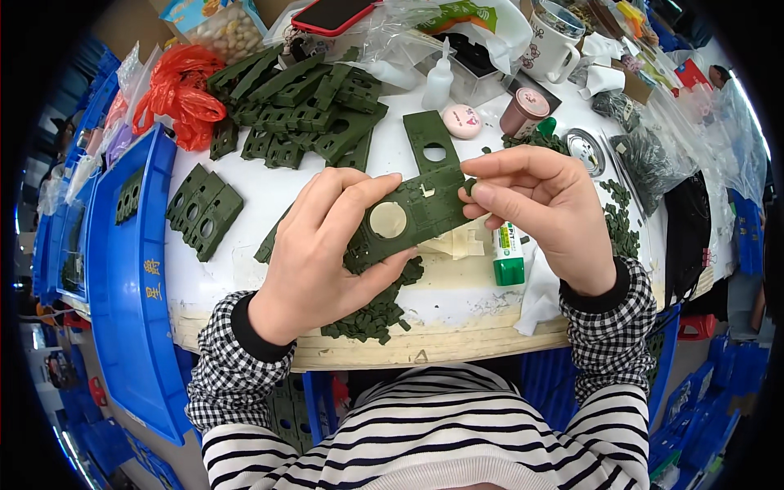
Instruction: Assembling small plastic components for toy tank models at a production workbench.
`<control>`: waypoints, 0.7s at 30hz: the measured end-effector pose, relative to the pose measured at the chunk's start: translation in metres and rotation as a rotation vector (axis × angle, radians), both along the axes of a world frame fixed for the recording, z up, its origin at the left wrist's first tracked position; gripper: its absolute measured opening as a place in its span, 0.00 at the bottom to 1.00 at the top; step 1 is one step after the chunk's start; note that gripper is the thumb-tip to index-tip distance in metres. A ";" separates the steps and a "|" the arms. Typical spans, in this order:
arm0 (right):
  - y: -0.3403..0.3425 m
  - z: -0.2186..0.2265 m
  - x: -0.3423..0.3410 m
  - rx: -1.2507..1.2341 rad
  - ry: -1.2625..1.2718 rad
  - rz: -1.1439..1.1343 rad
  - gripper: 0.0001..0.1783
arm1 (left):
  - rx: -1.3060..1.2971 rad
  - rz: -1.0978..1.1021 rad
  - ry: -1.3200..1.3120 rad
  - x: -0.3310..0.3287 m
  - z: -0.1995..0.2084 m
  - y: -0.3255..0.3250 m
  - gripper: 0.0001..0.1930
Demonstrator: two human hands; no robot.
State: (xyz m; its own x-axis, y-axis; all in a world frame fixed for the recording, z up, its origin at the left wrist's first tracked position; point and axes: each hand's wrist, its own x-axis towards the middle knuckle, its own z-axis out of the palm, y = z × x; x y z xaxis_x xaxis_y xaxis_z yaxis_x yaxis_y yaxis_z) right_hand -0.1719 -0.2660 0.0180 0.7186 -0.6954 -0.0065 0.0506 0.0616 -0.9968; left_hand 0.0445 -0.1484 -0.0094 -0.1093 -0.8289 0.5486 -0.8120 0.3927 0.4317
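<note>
My left hand (314, 253) grips a dark green plastic panel (433, 214) with a round hole, thumb below and fingers over the top edge. A small pale patch shows on the panel's face. At the panel's right end, my right hand (543, 200) pinches a tiny dark green part (469, 186) between thumb and forefinger. Whether that part touches the panel, I cannot tell. Just behind lies a similar green panel (423, 131). Many small green parts (371, 320) are heaped below my left hand. A white glue bottle with a green cap (508, 260) is beneath my right hand.
Green panels are piled (314, 110) at the back left, with several more (204, 214) lying nearer. A blue bin (122, 302) stands left of the table. Behind are a squeeze bottle (438, 82), a pink jar (524, 113) and a mug (551, 45). More small parts (621, 220) lie right.
</note>
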 end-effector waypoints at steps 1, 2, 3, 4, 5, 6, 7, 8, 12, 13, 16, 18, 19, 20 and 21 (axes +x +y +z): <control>0.000 -0.001 0.000 -0.011 -0.003 0.001 0.13 | 0.004 0.001 0.003 0.000 0.000 0.000 0.30; 0.000 -0.004 0.000 -0.047 -0.027 0.000 0.13 | 0.009 0.002 0.006 0.000 0.000 0.000 0.30; 0.001 -0.009 0.001 -0.081 -0.051 -0.002 0.13 | 0.007 -0.001 0.000 0.000 0.001 0.000 0.30; 0.002 -0.011 0.001 -0.115 -0.075 -0.004 0.12 | 0.006 -0.004 -0.007 0.000 0.002 -0.001 0.30; 0.004 -0.011 0.001 -0.137 -0.058 -0.012 0.12 | 0.004 -0.007 -0.013 0.000 0.002 -0.001 0.30; 0.005 -0.010 0.002 -0.162 -0.043 -0.016 0.11 | 0.001 -0.005 0.001 0.000 0.002 -0.001 0.30; 0.006 -0.009 0.003 -0.186 -0.027 -0.021 0.11 | -0.001 -0.004 0.016 -0.001 0.001 0.000 0.30; 0.005 -0.009 0.003 -0.266 -0.023 -0.025 0.10 | -0.004 -0.003 0.031 -0.001 0.001 0.000 0.31; -0.003 -0.014 0.001 -0.525 -0.028 -0.052 0.09 | -0.016 -0.020 -0.011 0.000 0.001 0.000 0.30; -0.005 -0.014 0.001 -0.582 -0.039 -0.062 0.09 | -0.014 -0.024 -0.011 -0.001 0.001 0.000 0.30; 0.002 -0.013 0.002 -0.489 -0.018 -0.074 0.08 | -0.017 -0.021 -0.021 -0.001 -0.002 0.000 0.30; 0.002 -0.011 0.002 -0.539 0.022 -0.054 0.08 | -0.021 -0.017 -0.031 -0.001 -0.004 0.000 0.30; 0.003 -0.011 0.002 -0.564 0.043 -0.045 0.08 | -0.024 -0.015 -0.036 -0.001 -0.004 0.000 0.30; 0.004 -0.012 0.003 -0.504 0.036 -0.064 0.08 | -0.026 -0.014 -0.042 -0.001 -0.004 0.000 0.30; 0.007 -0.012 0.005 -0.444 0.027 -0.082 0.07 | -0.033 -0.003 -0.057 -0.002 -0.004 0.001 0.30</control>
